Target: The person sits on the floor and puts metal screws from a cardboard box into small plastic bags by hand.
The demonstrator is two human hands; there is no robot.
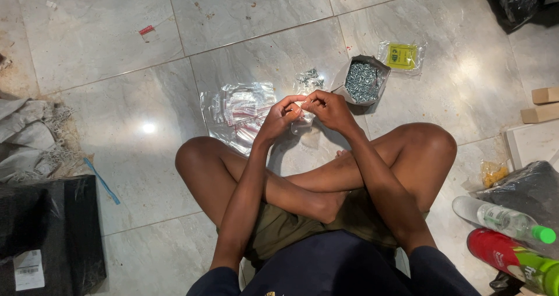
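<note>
Small clear zip bag (303, 120): transparent plastic, limp, hanging upright, pinched at its top between both hands' fingertips, body dangling just below them.

The small clear bag (303, 121) is mostly covered by the left hand (276, 121) and right hand (329, 108); its contents cannot be told. Single screws in the open box (362, 81) are too small to be made out, as are the pieces in the pile of clear bags (241, 109). The black box (52, 232) is cut by the left and bottom edges. The clear bottle (503, 219) and red bottle (512, 260) are cut at the right. The wood blocks (541, 105) are clipped by the right edge.
</note>
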